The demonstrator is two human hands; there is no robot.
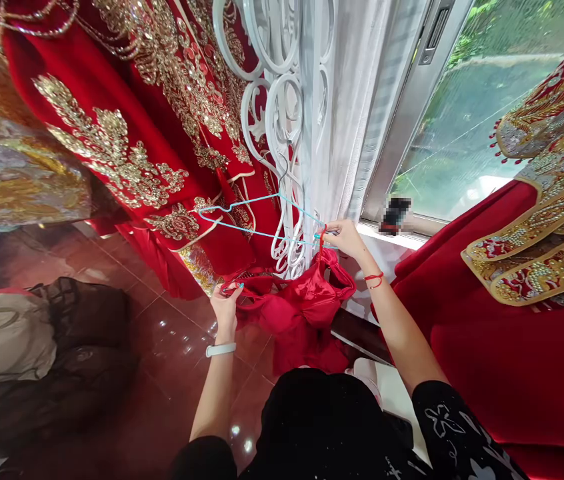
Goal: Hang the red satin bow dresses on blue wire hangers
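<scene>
A red satin dress (307, 300) hangs in front of me, its skirt falling toward the floor. My left hand (225, 297) pinches the dress's left edge, near a strap. At the other side my right hand (341, 237) closes on a red strap (321, 243) of the dress, right at the end of the hanger. That light-blue wire hanger (257, 235) hangs by its hook from white scrolled ironwork, its left arm bare of the dress. The strap's exact place around the hanger's right end is partly hidden by my fingers.
Red gowns with gold embroidery (162, 153) hang at the left, beside the white ironwork (282, 100). More embroidered red clothing (537, 267) fills the right, by a window (462, 133). Bags (7, 333) sit on the tiled floor (172, 347) at left.
</scene>
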